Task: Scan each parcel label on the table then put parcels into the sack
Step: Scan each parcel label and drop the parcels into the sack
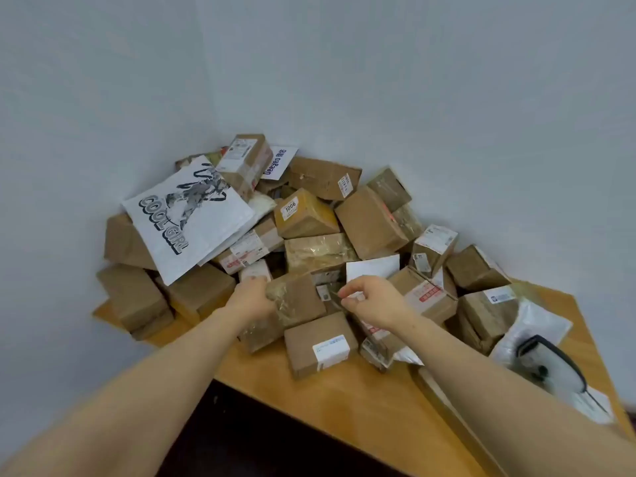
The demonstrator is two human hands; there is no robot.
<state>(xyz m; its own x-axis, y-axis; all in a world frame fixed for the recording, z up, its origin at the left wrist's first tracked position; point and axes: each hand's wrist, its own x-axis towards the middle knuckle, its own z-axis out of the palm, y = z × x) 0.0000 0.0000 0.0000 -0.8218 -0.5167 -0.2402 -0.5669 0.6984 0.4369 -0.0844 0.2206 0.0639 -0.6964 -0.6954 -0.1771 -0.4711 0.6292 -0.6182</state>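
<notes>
Fingers point(255, 279) of the left hand point(253, 299) curl over the upper left edge of a taped box point(299, 301), a brown carton wrapped in clear tape that sits tilted at the front of the heap; this hand grasps it. Just to its right, the right hand point(373, 302) hovers with its fingers bent and its thumb and forefinger drawn close together at a thin dark edge beside the same carton. Whether it really pinches anything I cannot tell. Both bare forearms reach in from the bottom corners.

Directly below the hands, a labelled box point(318, 346) lies flat on the wooden desk point(344, 404), its white label facing up. Around and behind it, the parcels point(371, 218) are heaped on the desk's far side, mostly brown cartons, a few flat and many tipped on edge. A box marked 1006 point(303, 213) sits near the middle of the heap, and a white bag point(189, 222) printed COOL GIRL leans across its left side. Near the desk's right edge, a black device point(550, 359) with a looped handle lies on a white mailer point(537, 325). Pale walls point(413, 80) meet in a corner behind the heap.
</notes>
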